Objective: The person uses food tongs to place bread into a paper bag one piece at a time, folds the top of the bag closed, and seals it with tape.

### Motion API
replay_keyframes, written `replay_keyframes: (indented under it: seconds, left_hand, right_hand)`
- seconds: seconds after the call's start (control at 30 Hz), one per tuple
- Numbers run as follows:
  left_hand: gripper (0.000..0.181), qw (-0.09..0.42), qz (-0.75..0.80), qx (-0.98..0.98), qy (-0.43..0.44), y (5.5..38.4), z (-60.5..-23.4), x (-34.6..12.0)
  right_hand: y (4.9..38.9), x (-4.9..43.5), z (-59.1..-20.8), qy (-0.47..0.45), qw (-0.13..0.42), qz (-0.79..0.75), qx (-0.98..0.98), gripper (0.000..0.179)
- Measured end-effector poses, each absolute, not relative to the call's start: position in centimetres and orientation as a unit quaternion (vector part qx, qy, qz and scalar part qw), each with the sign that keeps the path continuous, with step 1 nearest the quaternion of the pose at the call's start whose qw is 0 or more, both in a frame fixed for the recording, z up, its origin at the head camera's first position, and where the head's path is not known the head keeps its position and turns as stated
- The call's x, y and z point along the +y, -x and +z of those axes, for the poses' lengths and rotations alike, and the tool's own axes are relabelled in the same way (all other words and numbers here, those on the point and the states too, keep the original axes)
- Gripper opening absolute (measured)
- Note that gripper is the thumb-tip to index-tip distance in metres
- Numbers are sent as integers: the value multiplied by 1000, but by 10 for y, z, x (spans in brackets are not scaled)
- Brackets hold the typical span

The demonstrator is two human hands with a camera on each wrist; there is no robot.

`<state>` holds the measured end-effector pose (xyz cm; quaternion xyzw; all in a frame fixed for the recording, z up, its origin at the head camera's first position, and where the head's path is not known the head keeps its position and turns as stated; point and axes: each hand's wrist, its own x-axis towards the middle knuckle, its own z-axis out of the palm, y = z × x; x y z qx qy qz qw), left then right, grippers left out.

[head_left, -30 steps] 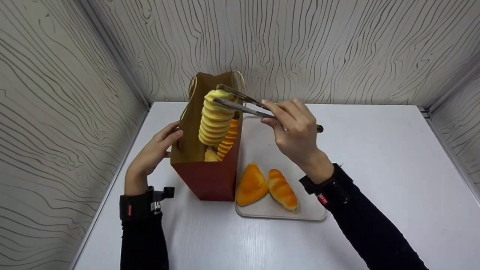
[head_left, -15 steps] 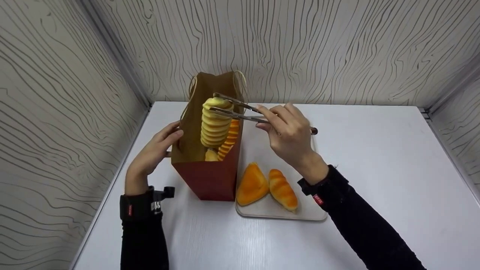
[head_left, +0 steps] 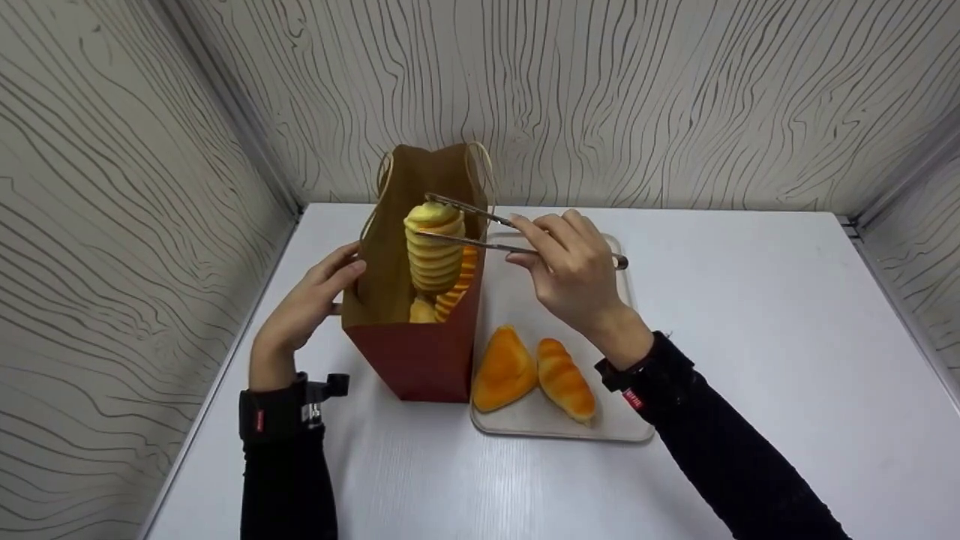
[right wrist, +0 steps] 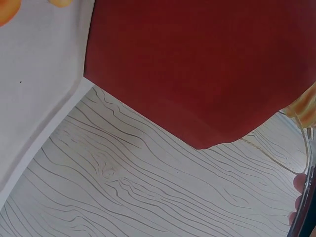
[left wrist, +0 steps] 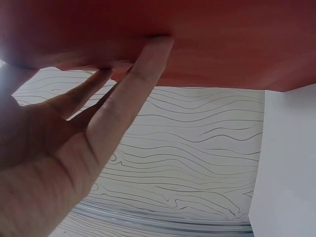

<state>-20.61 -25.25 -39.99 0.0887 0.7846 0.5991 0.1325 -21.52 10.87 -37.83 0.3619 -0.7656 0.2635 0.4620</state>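
Note:
My left hand (head_left: 304, 304) grips the left rim of a red paper bag (head_left: 420, 364) with a brown inside. In the left wrist view, a straight digit lies against the bag's red outer wall. My right hand (head_left: 574, 270) holds metal tongs (head_left: 487, 245), reaching in over the bag's right side. Between the tong arms, a pale yellow ridged bread roll (head_left: 435, 259) hangs upright inside the bag mouth. An orange ridged bread (head_left: 466, 274) and a smaller yellowish piece (head_left: 422, 310) lie deeper in the bag, partly hidden. The right wrist view catches only the tongs (right wrist: 307, 197) and fingertips at its edge.
A pale tray (head_left: 562, 433) lies right beside the bag. On it sit a triangular orange bread (head_left: 504, 371) and an oblong striped bread (head_left: 566, 381). Cord handles (head_left: 487, 176) stand up from the bag's rim. Patterned wall panels (head_left: 600, 97) enclose the white table (head_left: 765, 315).
The tongs and the yellow bread roll have come down further into the bag, and the tong arms now stand wider apart. My right hand has shifted slightly left; the left hand stays put.

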Motion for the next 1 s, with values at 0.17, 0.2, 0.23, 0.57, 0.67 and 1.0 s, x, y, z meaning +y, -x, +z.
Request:
replay_keyframes:
  seconds: [0.17,0.2,0.23,0.57,0.67,1.0]
  left_hand:
    - [72,132,601,783,-91,206,-400,-253]
    - [72,133,602,782,-92,205,-400,-253]
    - [72,133,602,782,-92,205,-400,-253]
    - [72,131,601,784,-88,203,-399,-253]
    - [72,130,598,786,-86,203,-398,-253]
    - [71,134,596,787,-88,204,-398,-252]
  right_hand:
    - [216,111,-379,-367,444,266,-773,48]
    - [216,111,-379,-366,443,269,-773,48]
    - [216,112,-378,-365,441,272,-773,48]
    - [214,126,-375,-345,441,323,-763,46]
    - [214,134,-373,-335,446,338,-758,45]
    - [217,168,-371,-288,453,361,-763,49]
